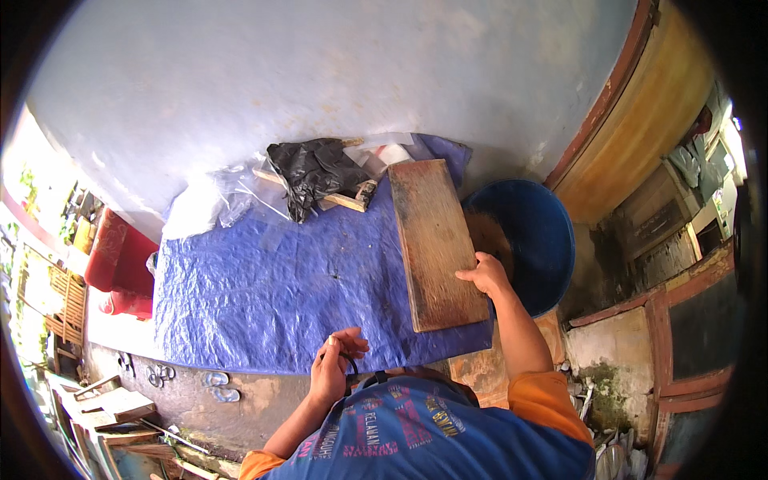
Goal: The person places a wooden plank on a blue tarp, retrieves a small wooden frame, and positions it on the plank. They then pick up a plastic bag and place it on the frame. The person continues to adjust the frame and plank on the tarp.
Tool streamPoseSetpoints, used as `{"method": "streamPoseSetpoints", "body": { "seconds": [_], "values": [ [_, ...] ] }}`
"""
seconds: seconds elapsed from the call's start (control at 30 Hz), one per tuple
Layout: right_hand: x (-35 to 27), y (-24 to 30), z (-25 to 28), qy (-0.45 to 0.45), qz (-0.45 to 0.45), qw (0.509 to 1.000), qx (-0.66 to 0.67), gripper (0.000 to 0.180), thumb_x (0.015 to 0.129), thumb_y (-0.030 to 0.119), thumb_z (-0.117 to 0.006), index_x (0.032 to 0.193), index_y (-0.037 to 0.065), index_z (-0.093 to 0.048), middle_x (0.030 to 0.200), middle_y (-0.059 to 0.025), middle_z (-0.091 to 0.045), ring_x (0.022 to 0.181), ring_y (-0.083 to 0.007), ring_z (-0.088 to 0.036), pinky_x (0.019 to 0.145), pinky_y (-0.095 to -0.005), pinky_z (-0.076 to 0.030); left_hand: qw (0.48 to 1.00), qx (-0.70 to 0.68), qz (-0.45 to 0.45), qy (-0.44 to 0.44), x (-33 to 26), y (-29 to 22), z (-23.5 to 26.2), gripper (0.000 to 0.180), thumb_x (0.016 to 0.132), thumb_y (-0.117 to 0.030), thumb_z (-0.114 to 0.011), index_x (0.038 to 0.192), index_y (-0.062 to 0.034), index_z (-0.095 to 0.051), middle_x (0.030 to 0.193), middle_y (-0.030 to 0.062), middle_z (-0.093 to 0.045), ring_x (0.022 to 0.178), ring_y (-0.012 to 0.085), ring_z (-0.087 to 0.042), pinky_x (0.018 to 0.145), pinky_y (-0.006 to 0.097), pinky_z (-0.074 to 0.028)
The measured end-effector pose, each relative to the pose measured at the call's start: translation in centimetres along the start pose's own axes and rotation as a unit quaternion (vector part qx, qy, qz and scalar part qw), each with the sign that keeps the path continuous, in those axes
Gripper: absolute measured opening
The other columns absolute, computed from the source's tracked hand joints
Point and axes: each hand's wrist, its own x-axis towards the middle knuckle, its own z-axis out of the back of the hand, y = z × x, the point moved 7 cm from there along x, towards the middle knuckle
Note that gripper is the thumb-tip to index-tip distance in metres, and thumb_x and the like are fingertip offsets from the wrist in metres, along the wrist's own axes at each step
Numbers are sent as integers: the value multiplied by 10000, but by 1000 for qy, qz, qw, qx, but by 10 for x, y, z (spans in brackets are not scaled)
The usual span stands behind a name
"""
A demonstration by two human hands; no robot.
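So far we have the wooden board [434, 244] lying on the blue-tarp surface [264, 288], right hand [485, 274] fingers resting open on its edge; left hand [334, 368] curls around a dark loop [350, 364]; nothing else begun.

A blue tarp [272, 280] fills the middle, crinkled and shiny. At two o'clock on it lies a brown wooden board [436, 240] with darker stains. A deep blue tub [544, 232] sits at three o'clock. A black plastic bag [312, 172] is at twelve o'clock, beside clear whitish plastic [204, 204]. The wall [320, 72] is pale blue-grey. A red cushion [120, 260] lies at nine o'clock. The shirt [432, 436] is blue with orange sleeves and printed lettering.
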Motion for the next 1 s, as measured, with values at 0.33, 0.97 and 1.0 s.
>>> {"method": "streamPoseSetpoints", "body": {
  "seconds": [0.33,0.97,1.0],
  "values": [
    [-40,65,19,-222,159,954,-125,590,742,282,-825,1187,-46,-618,1063,-212,-693,989,-326,-671,865,-395,-504,999,28,-9,-24,-1,-3,5,547,1080,-412,-256,1305,-2,-540,1141,127,-639,1080,204,-588,943,358,-458],
    [-202,198,-101,375,207,858,284,227,962,217,-632,924,1,-687,781,-12,-653,748,-61,-560,673,-251,-451,984,-97,-148,30,18,-48,-25,618,1037,-553,-277,1441,-98,-384,1351,117,-529,1280,230,-468,1064,441,-355],
    [-202,198,-101,372,198,863,278,226,963,214,-630,914,0,-684,769,-10,-646,737,-59,-554,660,-248,-446,985,-82,-145,42,18,-47,-27,612,1042,-535,-289,1449,-87,-374,1351,122,-526,1264,226,-481,1052,433,-372]
  ]
}}
